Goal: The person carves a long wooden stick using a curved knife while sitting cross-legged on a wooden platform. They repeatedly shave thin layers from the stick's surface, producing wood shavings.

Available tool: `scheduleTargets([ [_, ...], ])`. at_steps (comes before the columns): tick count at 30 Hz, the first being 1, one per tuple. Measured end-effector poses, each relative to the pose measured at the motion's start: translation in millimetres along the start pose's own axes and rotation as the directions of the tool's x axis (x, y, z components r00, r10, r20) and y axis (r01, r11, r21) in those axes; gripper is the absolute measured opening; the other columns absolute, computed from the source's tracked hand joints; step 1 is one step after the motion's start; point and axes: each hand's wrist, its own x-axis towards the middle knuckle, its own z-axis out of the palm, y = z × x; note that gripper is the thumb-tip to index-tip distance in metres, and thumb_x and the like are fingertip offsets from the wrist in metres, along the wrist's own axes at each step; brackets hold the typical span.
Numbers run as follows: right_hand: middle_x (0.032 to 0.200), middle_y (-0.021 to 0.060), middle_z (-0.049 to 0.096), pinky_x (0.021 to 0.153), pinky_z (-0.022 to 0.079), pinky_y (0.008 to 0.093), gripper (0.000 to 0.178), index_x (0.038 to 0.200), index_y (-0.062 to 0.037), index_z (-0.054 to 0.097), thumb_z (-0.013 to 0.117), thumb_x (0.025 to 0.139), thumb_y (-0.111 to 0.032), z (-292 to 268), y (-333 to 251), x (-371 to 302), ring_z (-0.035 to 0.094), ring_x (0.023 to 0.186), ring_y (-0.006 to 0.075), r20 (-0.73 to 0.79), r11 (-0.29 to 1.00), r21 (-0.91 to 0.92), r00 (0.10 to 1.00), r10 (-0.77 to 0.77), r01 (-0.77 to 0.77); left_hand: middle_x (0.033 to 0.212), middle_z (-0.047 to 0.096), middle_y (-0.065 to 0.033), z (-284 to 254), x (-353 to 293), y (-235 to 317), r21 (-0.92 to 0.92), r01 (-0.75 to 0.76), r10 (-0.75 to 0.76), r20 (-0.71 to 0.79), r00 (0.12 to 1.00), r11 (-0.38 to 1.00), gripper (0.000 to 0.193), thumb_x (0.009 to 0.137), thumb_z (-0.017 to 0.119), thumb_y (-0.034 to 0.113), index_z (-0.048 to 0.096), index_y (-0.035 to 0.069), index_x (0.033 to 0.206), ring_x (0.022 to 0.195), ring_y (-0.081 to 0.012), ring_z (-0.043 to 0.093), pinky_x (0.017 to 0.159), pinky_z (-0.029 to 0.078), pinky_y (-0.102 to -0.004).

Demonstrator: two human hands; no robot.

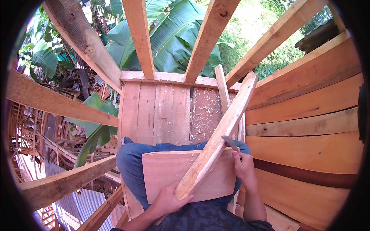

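A long, rough-hewn piece of wood [219,140] slants from near my waist up to the far right. My left hand [168,199] is closed round its lower end, some fingers hidden beneath it. In my right hand [243,166] is a knife [230,143] with a dark, curved blade. The blade lies at the wood's right edge, about midway along; most of the handle is hidden in my fist. Under the wood, a flat board [163,169] rests across my lap, over my blue-trousered legs.
Pale shavings lie scattered on the plank floor [163,111] ahead. A narrow stick [222,88] stands beside the wood's far end. Wooden posts [139,38] rise around the far and left sides, and a plank wall [304,123] closes the right. Large banana leaves [169,38] hang beyond.
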Motion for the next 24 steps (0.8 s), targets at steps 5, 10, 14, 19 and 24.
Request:
scheduleTargets([
  [5,0.060,0.0182,0.062,0.058,0.050,0.0455,0.056,0.085,-0.0036,0.073,0.058,0.087,-0.058,14.6,-19.6,-24.5,0.064,0.061,0.0383,0.048,0.950,-0.244,0.981,-0.188,0.194,0.072,0.067,-0.0128,-2.6,-0.3,16.2,0.014,0.129,-0.130,0.071,0.989,0.992,0.046,0.079,0.078,0.027,0.061,-0.005,0.107,0.057,-0.0137,0.065,0.054,0.051,-0.0285],
  [10,0.055,0.0159,0.060,0.054,0.049,0.0446,0.062,0.072,-0.0040,0.067,0.058,0.083,-0.064,1.2,-10.8,2.4,0.064,0.059,0.0354,-0.119,0.906,-0.373,0.959,-0.259,0.198,0.070,0.065,-0.0083,-4.1,-4.2,4.9,-0.066,-0.030,0.035,0.071,0.997,0.997,0.044,0.080,0.077,0.025,0.059,-0.004,0.108,0.054,-0.0106,0.062,0.051,0.049,-0.0254],
  [14,0.056,0.0236,0.056,0.051,0.045,0.0423,0.065,0.068,0.0023,0.063,0.055,0.089,-0.059,-15.5,18.6,37.1,0.063,0.059,0.0379,-0.313,0.980,-0.200,0.947,-0.066,0.002,0.090,0.064,-0.0056,-8.8,-7.0,-8.9,-0.119,-0.017,0.034,0.141,0.989,0.993,0.052,0.079,0.077,0.022,0.057,-0.004,0.119,0.081,-0.0094,0.059,0.073,0.047,-0.0251],
  [19,0.058,0.0258,0.055,0.053,0.043,0.0456,0.063,0.071,0.0047,0.065,0.054,0.092,-0.053,-75.0,46.5,32.3,0.062,0.059,0.0389,-0.348,0.984,-0.086,0.930,0.119,-0.159,0.090,0.064,-0.0054,-8.7,-7.0,-17.3,-0.063,-0.162,0.167,0.084,0.982,0.985,0.050,0.079,0.077,0.021,0.058,-0.004,0.117,0.083,-0.0097,0.059,0.074,0.047,-0.0250],
  [24,0.058,0.0205,0.059,0.056,0.051,0.0435,0.065,0.068,-0.0025,0.069,0.058,0.083,-0.065,-15.6,-31.0,-25.2,0.065,0.060,0.0373,-0.070,0.920,-0.343,0.971,-0.227,0.190,0.076,0.064,-0.0041,0.5,-3.0,8.7,-0.056,0.009,-0.004,0.081,0.997,0.998,0.041,0.079,0.077,0.020,0.060,-0.004,0.107,0.064,-0.0078,0.059,0.058,0.047,-0.0241],
])
